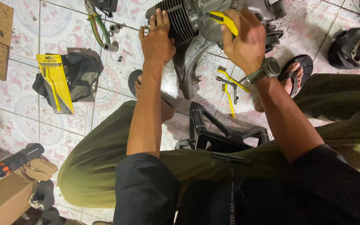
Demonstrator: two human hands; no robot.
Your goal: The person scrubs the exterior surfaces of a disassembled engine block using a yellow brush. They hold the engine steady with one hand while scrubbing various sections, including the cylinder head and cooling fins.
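engine [196, 21]: grey finned block on the tiled floor [63, 25], at 12 o'clock from the person, long axis running roughly 9-to-3 with a slight tilt up toward 3.
left hand [157, 39]: flat, fingers stretched out, palm pressed on the finned end of the engine at its 9 o'clock side; grips nothing.
right hand [244, 41]: closed around a yellow-handled tool [223, 21], held over the engine's middle, just toward 3 o'clock of the left hand. Tool tip hidden behind the hand, contact with the engine cannot be told.
nearer hand: both on or over the engine; the left touches it, the right is just above.
wristwatch [265, 70]: on the right wrist.
yellow brush [232, 79]: lies on the floor at 6 o'clock of the right hand, near a sandalled foot [292, 75].
room to move: tight at 6 o'clock, where a black stool [217, 133] and the knees stand; pliers with green grips [98, 27] at 9 o'clock, well apart; a second finned cylinder [355, 48] at 3 o'clock, apart.
yellow tool packet [55, 81]: on the floor at 8 o'clock, beside a dark bag [82, 73].
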